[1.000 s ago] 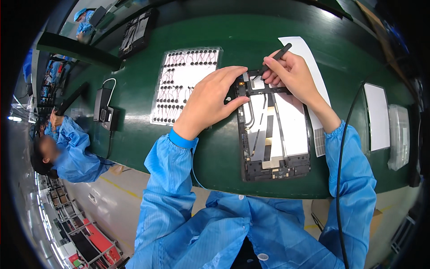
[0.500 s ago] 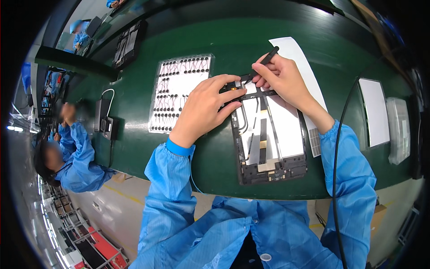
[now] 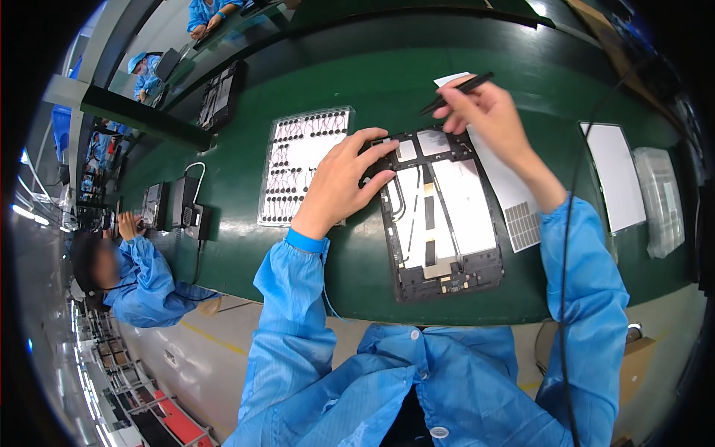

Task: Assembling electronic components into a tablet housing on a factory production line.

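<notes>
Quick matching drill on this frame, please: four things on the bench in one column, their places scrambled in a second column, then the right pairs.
1. left hand
2. black tweezers
3. parts sheet
4. blank white sheet

A. right of the right forearm
B. in the right hand
C. pressing the top left corner of the opened tablet
D. left of the tablet

Pairs: 1-C, 2-B, 3-D, 4-A

A matt green mat (image 3: 313, 74) is seen beneath the black plastic tablet frame (image 3: 439, 216); smooth blue cloth sleeves (image 3: 290, 313) are worn.
</notes>
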